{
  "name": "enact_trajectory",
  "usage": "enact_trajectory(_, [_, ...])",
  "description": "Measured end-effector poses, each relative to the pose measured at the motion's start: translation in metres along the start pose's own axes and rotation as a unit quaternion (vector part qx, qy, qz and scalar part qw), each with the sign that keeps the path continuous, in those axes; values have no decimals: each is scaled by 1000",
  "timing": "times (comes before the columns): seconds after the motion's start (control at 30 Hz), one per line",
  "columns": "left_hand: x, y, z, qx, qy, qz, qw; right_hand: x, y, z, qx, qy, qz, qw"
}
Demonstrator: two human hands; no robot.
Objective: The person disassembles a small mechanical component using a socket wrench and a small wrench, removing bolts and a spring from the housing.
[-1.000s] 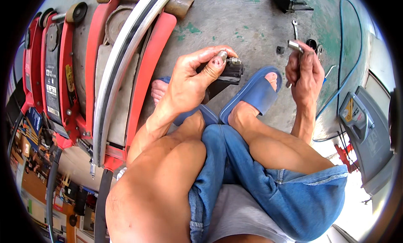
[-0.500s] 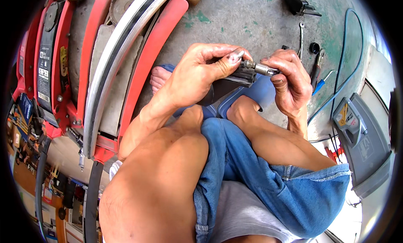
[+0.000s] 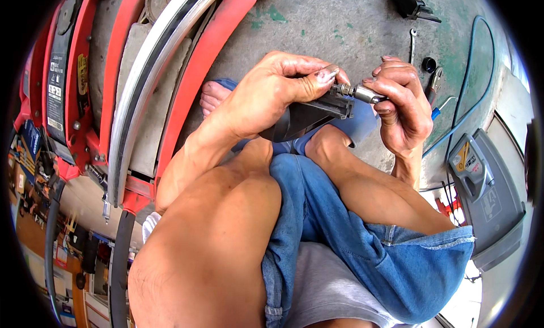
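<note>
My left hand [image 3: 283,87] is closed around a black part [image 3: 317,113] with a wedge-shaped body and a ribbed end; my palm and fingers hide some of it. A small brass-coloured fitting [image 3: 344,89] sticks out by the left thumb. In line with it is a short silver metal cylinder [image 3: 367,94] with a rounded outer end, which meets or nearly meets the fitting. My right hand [image 3: 405,107] pinches that outer end between thumb and fingers. Dark grime marks the fingers of both hands.
On the concrete floor lie a wrench [image 3: 413,44], a black ring [image 3: 429,64], pliers [image 3: 434,84], a blue-handled hooked tool [image 3: 442,108] and another black part [image 3: 409,3]. A blue hose [image 3: 471,73] curves past a grey panel [image 3: 492,197]. Red metal frames [image 3: 212,56] stand at left.
Both hands have shifted slightly right with the parts they hold. The black part has turned so more of its body shows, and my right fingers have changed their grip on the silver cylinder.
</note>
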State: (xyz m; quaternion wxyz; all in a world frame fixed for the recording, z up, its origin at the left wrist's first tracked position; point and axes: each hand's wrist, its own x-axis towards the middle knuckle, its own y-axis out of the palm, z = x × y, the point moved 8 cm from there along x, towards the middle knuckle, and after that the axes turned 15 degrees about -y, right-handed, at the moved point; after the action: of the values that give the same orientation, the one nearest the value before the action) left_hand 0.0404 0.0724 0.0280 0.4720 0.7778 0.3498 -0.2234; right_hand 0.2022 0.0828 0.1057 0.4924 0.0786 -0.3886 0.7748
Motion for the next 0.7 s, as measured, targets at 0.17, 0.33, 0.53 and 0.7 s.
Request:
enact_trajectory(0.17, [5, 1, 3, -16, -5, 16, 1000, -5, -1, 1, 21, 25, -13, 999])
enact_trajectory(0.33, [3, 3, -1, -6, -6, 11, 1000, -4, -2, 3, 7, 27, -16, 1000])
enact_trajectory(0.53, [-1, 2, -1, 19, -9, -3, 1000, 0, -2, 8, -52, -1, 36, 998])
enact_trajectory(0.7, [1, 2, -1, 29, 11, 17, 999, 1, -1, 9, -58, 5, 63, 996])
